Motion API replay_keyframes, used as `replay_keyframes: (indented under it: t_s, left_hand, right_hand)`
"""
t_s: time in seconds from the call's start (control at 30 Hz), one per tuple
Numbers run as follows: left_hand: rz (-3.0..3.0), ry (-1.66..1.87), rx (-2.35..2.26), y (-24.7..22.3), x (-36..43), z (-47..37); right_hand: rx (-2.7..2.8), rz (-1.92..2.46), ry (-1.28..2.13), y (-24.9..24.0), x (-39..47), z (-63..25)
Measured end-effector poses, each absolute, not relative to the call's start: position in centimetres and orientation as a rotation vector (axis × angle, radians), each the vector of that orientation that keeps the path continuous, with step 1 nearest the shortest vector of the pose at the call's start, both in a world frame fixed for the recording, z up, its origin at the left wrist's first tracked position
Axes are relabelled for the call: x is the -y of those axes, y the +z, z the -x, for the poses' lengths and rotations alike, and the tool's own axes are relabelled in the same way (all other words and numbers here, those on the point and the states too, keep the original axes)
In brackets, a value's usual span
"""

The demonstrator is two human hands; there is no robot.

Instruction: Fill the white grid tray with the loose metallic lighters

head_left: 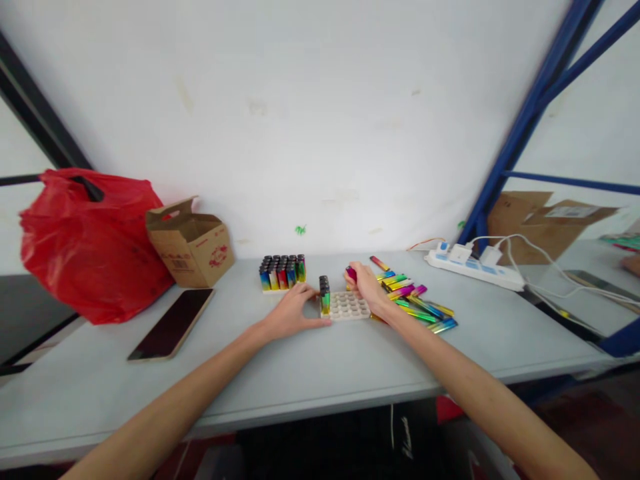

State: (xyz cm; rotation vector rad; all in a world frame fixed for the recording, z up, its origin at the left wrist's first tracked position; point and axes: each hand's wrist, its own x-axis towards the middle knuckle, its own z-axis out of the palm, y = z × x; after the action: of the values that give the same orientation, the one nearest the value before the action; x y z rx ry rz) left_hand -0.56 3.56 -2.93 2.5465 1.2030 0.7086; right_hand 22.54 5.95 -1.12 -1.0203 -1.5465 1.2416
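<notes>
A white tray with rows of round holes (350, 306) lies on the table. Along its left edge stands a row of lighters with black tops (325, 297). My left hand (295, 311) rests at the tray's left end, thumb and fingers spread apart around that side. Over the tray's right back part, my right hand (367, 287) is closed on a purple lighter (351, 273). Loose shiny coloured lighters (420, 307) lie in a heap right of my right hand. Behind my left hand a second tray (275, 291) is filled with upright lighters (283, 272).
On the left are a dark phone (171, 325), an open cardboard box (193, 247) and a red plastic bag (95, 247). A white power strip (475, 268) with plugs and cables lies at the right, beside a blue metal frame (520, 133).
</notes>
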Motion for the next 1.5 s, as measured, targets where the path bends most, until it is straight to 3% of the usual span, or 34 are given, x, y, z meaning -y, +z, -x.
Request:
replay_keyframes:
  t_s: [0.2, 0.47, 0.8, 1.03, 1.27, 1.5]
  left_hand:
    - [-2.527, 0.715, -1.220, -2.9, -3.4, 0.5]
    - [-2.512, 0.771, -1.250, -3.0, -3.4, 0.4]
    - [-2.511, 0.760, -1.251, -3.3, -3.7, 0.4]
    - [-2.532, 0.757, -1.255, -3.1, -3.5, 0.3]
    - [-2.528, 0.790, -1.253, -3.1, -3.5, 0.5]
    - [-2.588, 0.643, -1.205, -2.5, -3.5, 1.0]
  right_hand:
    - [1.680, 0.955, 1.095, 0.9, -4.5, -23.5]
    - [2.270, 0.872, 0.362, 2.2, -2.9, -24.0]
    - [2.236, 0.936, 0.685, 1.8, -2.1, -23.7]
    - [2.404, 0.897, 0.647, 1.2, -2.2, -22.9]
    - [2.439, 1.113, 0.224, 0.5, -4.0, -24.1]
    - [2.085, 1.839, -0.164, -0.1, -9.8, -31.1]
